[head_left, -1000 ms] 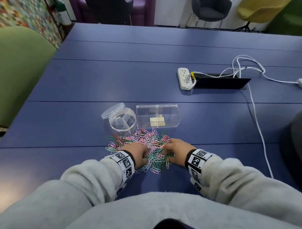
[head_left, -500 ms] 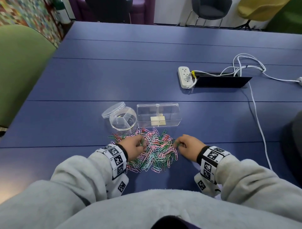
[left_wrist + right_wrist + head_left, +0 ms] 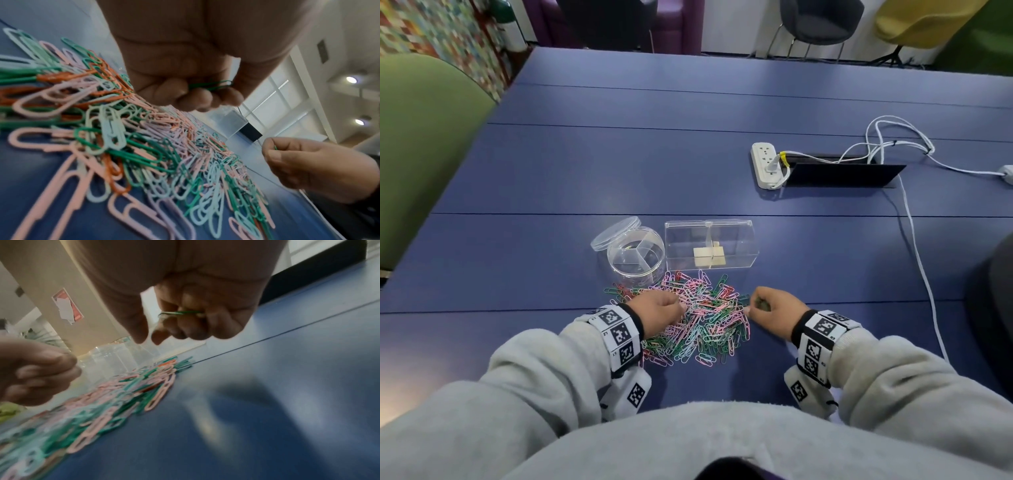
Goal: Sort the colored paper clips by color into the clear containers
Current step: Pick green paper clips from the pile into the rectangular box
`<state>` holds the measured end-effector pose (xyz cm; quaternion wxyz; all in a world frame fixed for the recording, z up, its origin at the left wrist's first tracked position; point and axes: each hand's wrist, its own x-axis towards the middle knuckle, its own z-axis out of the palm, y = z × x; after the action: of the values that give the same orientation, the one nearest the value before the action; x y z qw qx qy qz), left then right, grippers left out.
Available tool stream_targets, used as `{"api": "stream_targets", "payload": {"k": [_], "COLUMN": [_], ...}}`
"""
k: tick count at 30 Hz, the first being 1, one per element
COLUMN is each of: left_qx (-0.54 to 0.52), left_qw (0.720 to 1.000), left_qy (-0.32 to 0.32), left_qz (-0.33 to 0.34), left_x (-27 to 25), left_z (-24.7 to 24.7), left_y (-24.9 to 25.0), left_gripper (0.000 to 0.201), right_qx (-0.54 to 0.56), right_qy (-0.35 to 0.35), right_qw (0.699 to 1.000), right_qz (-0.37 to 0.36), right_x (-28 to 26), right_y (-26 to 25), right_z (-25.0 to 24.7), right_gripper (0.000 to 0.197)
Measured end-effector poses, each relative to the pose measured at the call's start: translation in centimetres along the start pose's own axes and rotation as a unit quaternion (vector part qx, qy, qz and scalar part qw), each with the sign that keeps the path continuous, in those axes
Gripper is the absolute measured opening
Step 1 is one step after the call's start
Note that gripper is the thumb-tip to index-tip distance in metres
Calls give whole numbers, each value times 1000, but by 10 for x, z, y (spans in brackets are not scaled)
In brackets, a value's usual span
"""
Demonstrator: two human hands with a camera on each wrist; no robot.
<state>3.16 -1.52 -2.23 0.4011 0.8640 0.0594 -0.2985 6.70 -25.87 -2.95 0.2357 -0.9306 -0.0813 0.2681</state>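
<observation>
A heap of paper clips (image 3: 698, 318) lies on the table (image 3: 619, 171) close to its near edge, with the left hand (image 3: 659, 313) over the heap's left side and the right hand (image 3: 770, 313) just off its right side. Directly behind the heap stand two containers side by side: a round container (image 3: 636, 255) on the left, with its lid (image 3: 614, 234) leaning on its far left rim, and a rectangular box (image 3: 710, 245) on the right. Farther back toward the table's right edge lies a power strip (image 3: 767, 166) beside a cable hatch (image 3: 839, 174), and a cord (image 3: 914, 246) runs from there to the near right edge.

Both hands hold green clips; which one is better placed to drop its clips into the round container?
Probably left. The left hand sits just below the round container; the right hand is farther off, nearer the rectangular box.
</observation>
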Motion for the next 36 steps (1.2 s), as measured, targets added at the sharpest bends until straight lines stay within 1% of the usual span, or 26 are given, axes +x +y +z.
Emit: {"api": "stream_targets", "payload": {"k": [1,3,6,8,11,14,18,20,24,27,28,32,36], "left_qx": [13,41,120,179,243,280,295,297,303,322,329,343,332], "left_qw": [1000,999,992,983,968,956,951,950,949,942,939,935,940], "left_qy": [10,21,19,19,15,19,20,17,10,7,3,-21,-24], "left_qz": [4,12,21,37,65,82,89,91,89,96,97,89,81], "left_x": [0,-1,-2,-2,-1,5,13,17,24,31,33,40,44], "left_z": [0,0,-1,0,1,4,7,8,12,15,16,20,21], "left_y": [0,2,6,11,21,31,39,43,49,56,58,65,64], "left_gripper": [31,24,14,14,11,16,18,19,20,19,19,19,17], "right_qx": [-21,-58,-107,-115,-131,-151,-153,-156,-149,-144,-142,-130,-124], "right_qy": [12,14,-1,-2,-20,-32,-30,-33,-26,-29,-31,-36,-36], "right_qw": [1000,998,994,993,991,988,988,987,988,989,989,991,992], "right_qz": [4,13,13,4,-1,9,10,15,22,10,3,-12,-5], "right_x": [3,7,11,14,18,20,19,18,15,14,15,20,25], "right_y": [2,3,0,-3,-7,-9,-6,-4,-2,-3,-3,-4,-5], "right_z": [-2,-7,-10,-11,-11,-11,-9,-8,-9,-8,-8,-7,-7], "right_gripper": [16,7,21,27,30,25,6,1,9,26,28,23,17]}}
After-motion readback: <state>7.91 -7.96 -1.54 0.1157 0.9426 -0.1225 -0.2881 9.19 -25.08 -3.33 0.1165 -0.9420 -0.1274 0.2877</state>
